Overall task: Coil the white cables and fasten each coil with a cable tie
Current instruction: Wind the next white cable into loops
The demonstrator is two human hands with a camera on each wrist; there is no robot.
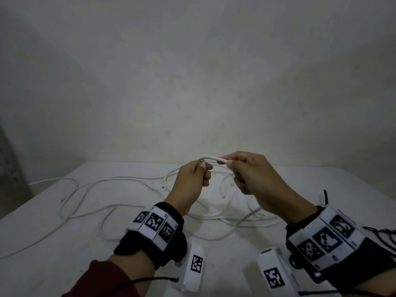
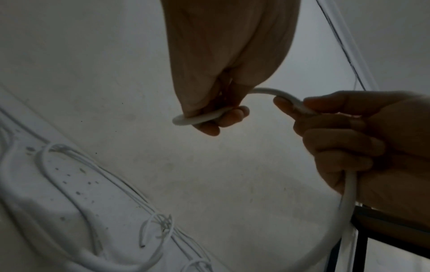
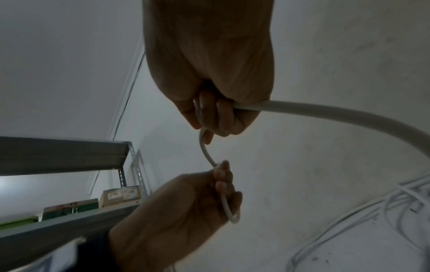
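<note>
- Left hand [image 1: 194,179] pinches cable [image 1: 211,157] end, curled.
- Right hand [image 1: 250,172] grips same cable, just right.
- More cables [image 1: 90,189] loose on counter [image 1: 32,232].

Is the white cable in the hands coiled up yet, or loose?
Loose: the white cable only arches between left hand and right hand.
</note>
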